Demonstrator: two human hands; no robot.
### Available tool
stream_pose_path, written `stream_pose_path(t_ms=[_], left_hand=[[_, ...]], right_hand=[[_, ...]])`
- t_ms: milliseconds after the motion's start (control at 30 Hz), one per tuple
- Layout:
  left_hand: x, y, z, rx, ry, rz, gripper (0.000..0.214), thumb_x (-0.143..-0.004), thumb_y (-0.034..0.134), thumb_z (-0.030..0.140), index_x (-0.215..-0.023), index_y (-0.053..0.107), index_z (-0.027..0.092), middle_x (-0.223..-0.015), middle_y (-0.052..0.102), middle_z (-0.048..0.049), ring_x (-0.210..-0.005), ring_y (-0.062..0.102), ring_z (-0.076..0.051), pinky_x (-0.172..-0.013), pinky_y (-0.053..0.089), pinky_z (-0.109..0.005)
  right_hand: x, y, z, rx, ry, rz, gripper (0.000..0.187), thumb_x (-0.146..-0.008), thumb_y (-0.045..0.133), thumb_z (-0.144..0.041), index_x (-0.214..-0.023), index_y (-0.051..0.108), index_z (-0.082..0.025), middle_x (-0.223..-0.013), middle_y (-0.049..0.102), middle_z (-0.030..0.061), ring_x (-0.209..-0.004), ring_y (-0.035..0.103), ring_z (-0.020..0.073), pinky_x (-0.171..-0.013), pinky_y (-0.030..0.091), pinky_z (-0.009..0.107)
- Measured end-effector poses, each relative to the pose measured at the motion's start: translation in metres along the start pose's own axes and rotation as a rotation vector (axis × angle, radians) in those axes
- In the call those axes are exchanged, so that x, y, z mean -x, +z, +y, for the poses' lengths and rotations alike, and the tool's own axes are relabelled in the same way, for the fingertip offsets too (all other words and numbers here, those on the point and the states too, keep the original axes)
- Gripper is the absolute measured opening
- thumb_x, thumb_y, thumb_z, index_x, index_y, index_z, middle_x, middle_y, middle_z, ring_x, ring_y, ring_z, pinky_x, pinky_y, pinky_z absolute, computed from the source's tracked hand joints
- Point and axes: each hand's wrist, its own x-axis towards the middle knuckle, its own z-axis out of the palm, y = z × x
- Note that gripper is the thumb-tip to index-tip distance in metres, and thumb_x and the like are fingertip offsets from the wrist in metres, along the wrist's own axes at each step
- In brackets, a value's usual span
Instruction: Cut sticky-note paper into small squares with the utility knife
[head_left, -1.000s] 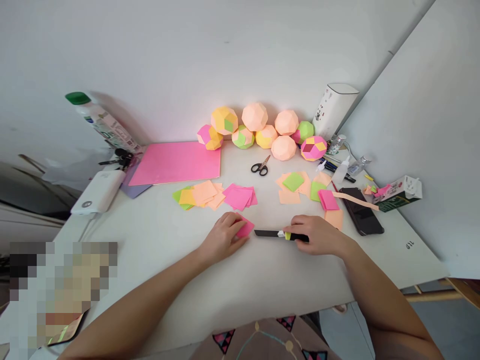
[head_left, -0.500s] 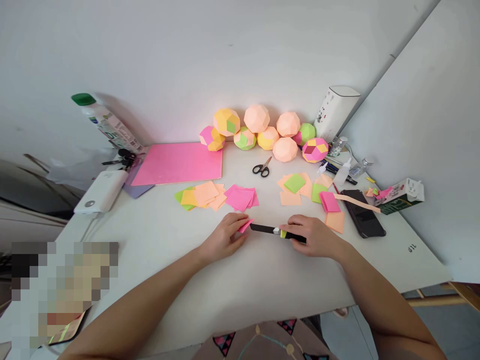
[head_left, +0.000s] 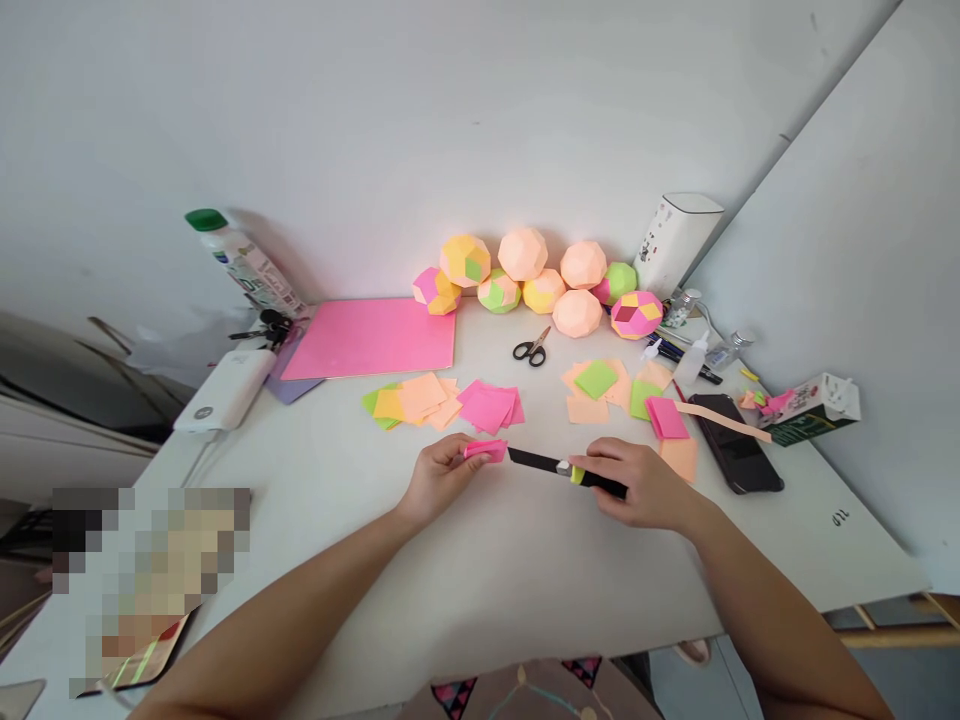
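My left hand [head_left: 444, 480] pinches a small folded pink paper [head_left: 486, 452] between thumb and fingers. In my right hand [head_left: 628, 482] is a utility knife [head_left: 566, 468] with a black blade and a yellow-green and black handle. The blade points left, its tip right beside the folded edge of the paper; whether it touches cannot be made out. Just beyond my left hand lie pink paper squares [head_left: 491, 405] and a fan of peach, yellow and green squares [head_left: 412, 400]. More green and peach squares [head_left: 598, 380] lie beyond the knife, near a folded pink paper [head_left: 666, 418].
Scissors [head_left: 531, 350] lie mid-table below a row of faceted paper balls [head_left: 523, 255]. A pink sheet [head_left: 371, 340], a white power bank [head_left: 225, 392] and a leaning bottle [head_left: 251, 265] are at left. Right are a black phone [head_left: 739, 445], a small carton [head_left: 817, 408] and glue bottles [head_left: 691, 357].
The left hand has turned the pink paper so more of its face shows. The knife stays in my right hand, its tip still by the paper. The whole view has shifted slightly.
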Motion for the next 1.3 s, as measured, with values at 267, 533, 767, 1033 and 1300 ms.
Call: stream_pose_path(t_ms=[267,533,767,1033,1300], left_hand=[[-0.001,-0.003,0.003,-0.073,0.199,0.13,0.019,-0.092,0.052,0.036,-0.089,0.066,0.024,-0.085,0.052,-0.0022,-0.081,0.054,-0.015,-0.072,0.048,-0.03],[0.003,-0.001,0.001,-0.415,0.391,0.276,0.024,-0.088,0.047,0.014,-0.11,0.054,0.023,-0.086,0.054,-0.002,-0.073,0.054,-0.014,-0.063,0.049,-0.028],[0.01,0.004,-0.004,-0.757,0.661,0.106,0.027,-0.089,0.042,0.007,-0.109,0.055,0.021,-0.095,0.063,-0.0079,-0.078,0.056,-0.019,-0.065,0.05,-0.033],[0.012,0.006,0.005,-0.715,0.518,-0.141,0.021,-0.087,0.052,0.03,-0.1,0.061,0.016,-0.098,0.059,-0.0127,-0.092,0.053,-0.027,-0.078,0.051,-0.045],[0.01,0.006,-0.001,-0.67,0.472,-0.215,0.027,-0.088,0.042,0.013,-0.106,0.062,0.019,-0.108,0.059,-0.0124,-0.103,0.053,-0.027,-0.088,0.049,-0.046]], right_hand=[[0.0,-0.005,-0.003,-0.007,-0.003,0.04,0.043,-0.079,0.048,-0.012,-0.118,0.062,-0.021,-0.096,0.064,0.0086,-0.08,0.062,0.0171,-0.066,0.053,0.028],[0.0,-0.005,-0.003,0.01,0.016,0.032,0.042,-0.079,0.048,-0.013,-0.117,0.063,-0.023,-0.095,0.064,0.0083,-0.079,0.062,0.0172,-0.065,0.053,0.029],[0.0,-0.007,-0.003,0.023,0.036,-0.012,0.04,-0.079,0.048,-0.014,-0.116,0.064,-0.02,-0.097,0.065,0.0094,-0.079,0.062,0.0172,-0.066,0.052,0.028],[0.004,-0.004,0.0,0.025,0.087,-0.143,0.042,-0.077,0.048,-0.013,-0.113,0.067,-0.021,-0.092,0.064,0.0072,-0.075,0.06,0.0158,-0.066,0.05,0.027],[0.003,-0.004,-0.006,0.0,0.09,-0.319,0.043,-0.075,0.049,-0.011,-0.111,0.069,-0.022,-0.09,0.065,0.0058,-0.075,0.06,0.0157,-0.066,0.048,0.027]])
